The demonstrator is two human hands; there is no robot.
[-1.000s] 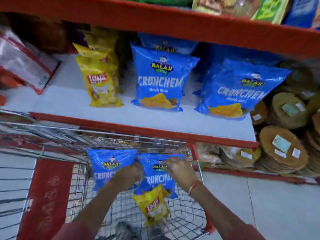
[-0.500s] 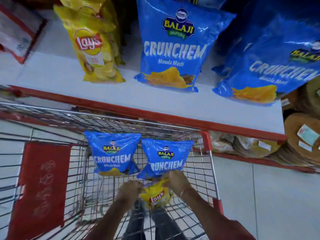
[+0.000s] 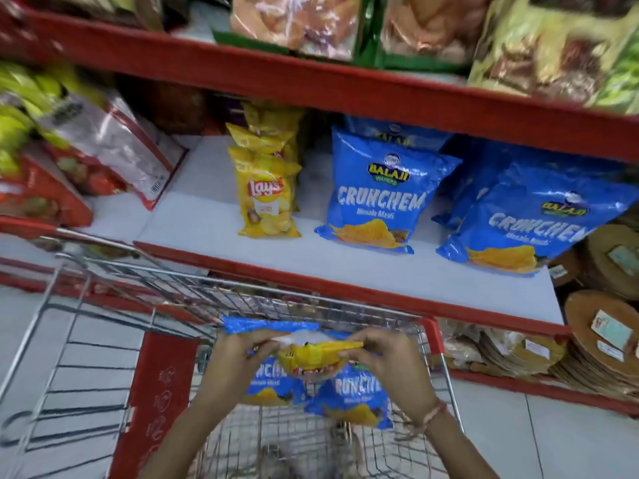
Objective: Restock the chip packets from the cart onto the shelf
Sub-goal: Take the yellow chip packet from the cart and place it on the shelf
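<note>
My left hand [image 3: 238,354] and my right hand [image 3: 383,357] together hold a small yellow Lay's packet [image 3: 314,356] above the wire cart [image 3: 311,305], pinching it at either end. Under the hands, two blue Crunchem packets [image 3: 349,395] lean against the cart's far wall. On the white shelf [image 3: 345,267] stand a row of yellow Lay's packets [image 3: 266,195], a blue Crunchem packet [image 3: 380,198] and another Crunchem packet [image 3: 529,219] further right.
Red and white snack bags [image 3: 103,150] lie on the shelf's left part. An upper red shelf [image 3: 311,77] carries clear snack bags. Round stacked papad packs [image 3: 608,337] fill the right side. The cart's red child-seat flap [image 3: 159,388] is at left.
Both hands picked up the yellow Lay's packet from the cart's bottom and raised it level with the cart's rim. The view has tilted up toward the shelves.
</note>
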